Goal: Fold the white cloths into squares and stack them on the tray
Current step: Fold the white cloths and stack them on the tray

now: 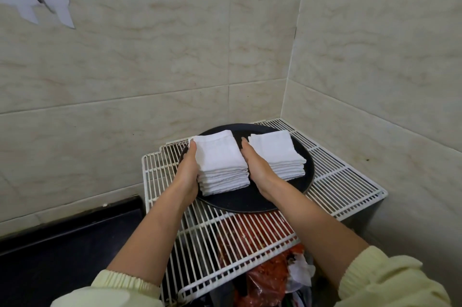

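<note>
Left hand (186, 171) and right hand (257, 166), fingers straight, press flat against both sides of the near cloth stack (220, 159) on the tray (240, 203). Risk: an uneven squeeze skews the layers or bumps the second stack (277, 154) just beside.

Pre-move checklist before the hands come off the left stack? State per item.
1. Left stack of folded white cloths fully on the round black tray: ok.
2. Left hand and right hand flat against its opposite sides: ok.
3. Near edges of the left stack even: ok, roughly.
4. Right stack of folded white cloths on the tray, apart from the left stack: ok.
5. Tray resting on the white wire rack: ok.
6. Unfolded cloths remaining: cannot tell, none in view.
</note>
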Demonstrator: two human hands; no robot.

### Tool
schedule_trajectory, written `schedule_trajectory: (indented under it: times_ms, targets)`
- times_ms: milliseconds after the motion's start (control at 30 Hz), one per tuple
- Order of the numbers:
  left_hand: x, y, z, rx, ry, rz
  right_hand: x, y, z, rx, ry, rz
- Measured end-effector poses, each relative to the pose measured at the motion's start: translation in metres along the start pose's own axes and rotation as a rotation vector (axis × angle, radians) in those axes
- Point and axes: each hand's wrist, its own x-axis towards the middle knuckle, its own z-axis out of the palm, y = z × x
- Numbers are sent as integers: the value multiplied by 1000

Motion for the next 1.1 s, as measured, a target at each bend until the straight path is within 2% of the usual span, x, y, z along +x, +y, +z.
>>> schedule_trajectory:
  times_ms: [300, 567, 967, 1033, 1100]
  targets:
    - [2, -3, 6, -72, -90, -31, -5, 7, 3, 192, 121, -47]
    - [4, -6, 4, -83, -140, -48, -9, 5, 8, 202, 105, -41]
    - [12, 5, -4, -88, -158, -3, -9, -22, 2, -8, 29, -106]
    - [9, 11, -4, -47, -151, 11, -7, -29, 3, -83, 80, -169]
    - [17, 12, -6, 102, -95, 150, -6, -36, 0, -235, 91, -294]
